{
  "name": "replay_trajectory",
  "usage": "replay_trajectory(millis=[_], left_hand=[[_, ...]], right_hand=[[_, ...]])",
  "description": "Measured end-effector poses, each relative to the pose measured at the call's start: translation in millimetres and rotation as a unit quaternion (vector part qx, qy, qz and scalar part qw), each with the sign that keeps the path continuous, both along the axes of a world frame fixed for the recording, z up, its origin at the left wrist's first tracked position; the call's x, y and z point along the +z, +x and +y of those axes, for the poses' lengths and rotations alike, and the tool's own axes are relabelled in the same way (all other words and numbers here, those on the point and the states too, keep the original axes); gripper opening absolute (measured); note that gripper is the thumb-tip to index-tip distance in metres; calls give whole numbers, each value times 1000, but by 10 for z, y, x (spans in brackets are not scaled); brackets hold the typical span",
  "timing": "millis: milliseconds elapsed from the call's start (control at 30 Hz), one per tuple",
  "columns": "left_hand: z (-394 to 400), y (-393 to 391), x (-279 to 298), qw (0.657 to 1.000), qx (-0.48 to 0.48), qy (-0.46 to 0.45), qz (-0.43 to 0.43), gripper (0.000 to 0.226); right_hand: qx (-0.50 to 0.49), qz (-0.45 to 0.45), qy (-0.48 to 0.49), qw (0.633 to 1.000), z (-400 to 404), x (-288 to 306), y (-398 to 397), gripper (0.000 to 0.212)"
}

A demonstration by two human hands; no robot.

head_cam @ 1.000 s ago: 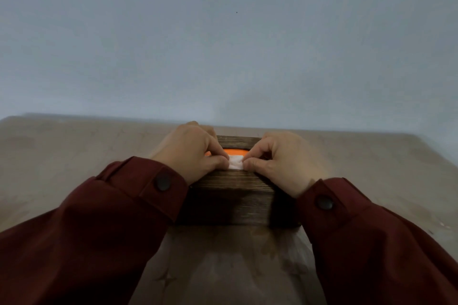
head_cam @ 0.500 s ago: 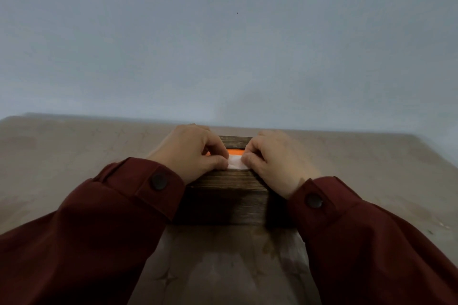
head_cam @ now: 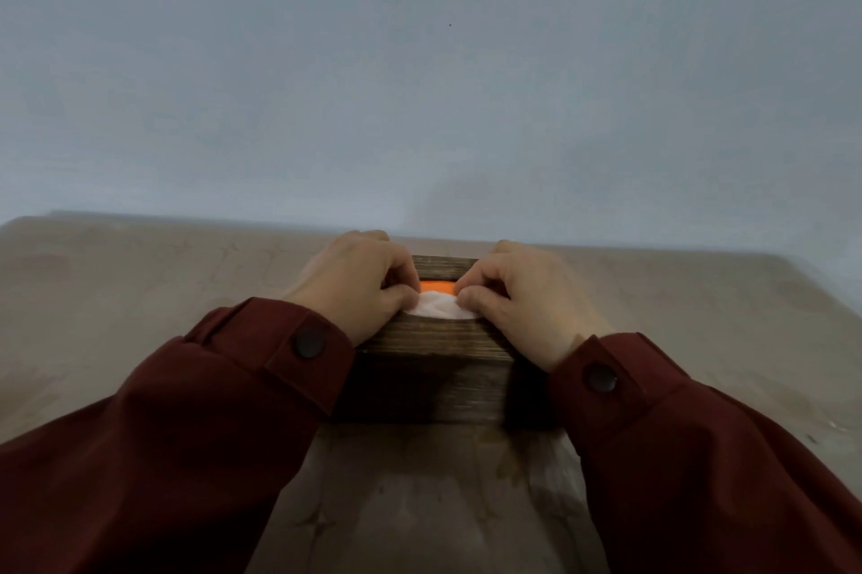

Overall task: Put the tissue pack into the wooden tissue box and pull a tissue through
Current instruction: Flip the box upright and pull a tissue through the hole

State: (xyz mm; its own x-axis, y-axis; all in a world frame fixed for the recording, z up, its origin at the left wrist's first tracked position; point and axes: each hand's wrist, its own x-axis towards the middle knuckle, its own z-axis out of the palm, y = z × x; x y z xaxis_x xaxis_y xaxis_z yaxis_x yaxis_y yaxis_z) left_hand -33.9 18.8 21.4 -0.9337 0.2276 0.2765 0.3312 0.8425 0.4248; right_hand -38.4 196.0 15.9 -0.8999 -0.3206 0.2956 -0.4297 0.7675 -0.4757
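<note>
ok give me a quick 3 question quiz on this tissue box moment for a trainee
1. True or false: the wooden tissue box stands on the table.
2. What colour shows inside the slot behind the white tissue?
3. Which hands pinch the tissue? A) left hand only B) right hand only C) both hands

Key: 1. true. 2. orange, the tissue pack. 3. C.

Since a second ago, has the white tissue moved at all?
Yes. The tissue now bulges higher out of the wooden box's slot, drawn up by both hands' fingers.
</note>
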Motion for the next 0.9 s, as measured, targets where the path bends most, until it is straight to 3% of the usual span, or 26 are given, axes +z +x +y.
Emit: replay_trajectory(millis=[133, 267, 467, 700, 900], left_hand=[[0, -9, -16, 1000, 0, 8, 6, 7], [0, -4, -19, 1000, 2, 23, 10, 10], [-10, 56, 23, 998, -39, 55, -12, 10], [7, 33, 39, 999, -34, 37, -19, 1], [25, 43, 46, 999, -21, 39, -16, 12]], right_hand=[[1, -8, -37, 999, 20, 13, 19, 8], [3, 3, -11, 1000, -20, 21, 11, 18], [23, 32, 67, 997, -68, 50, 21, 12], [15, 52, 75, 996, -98, 25, 20, 12], [3, 49, 61, 997, -139, 26, 12, 10]])
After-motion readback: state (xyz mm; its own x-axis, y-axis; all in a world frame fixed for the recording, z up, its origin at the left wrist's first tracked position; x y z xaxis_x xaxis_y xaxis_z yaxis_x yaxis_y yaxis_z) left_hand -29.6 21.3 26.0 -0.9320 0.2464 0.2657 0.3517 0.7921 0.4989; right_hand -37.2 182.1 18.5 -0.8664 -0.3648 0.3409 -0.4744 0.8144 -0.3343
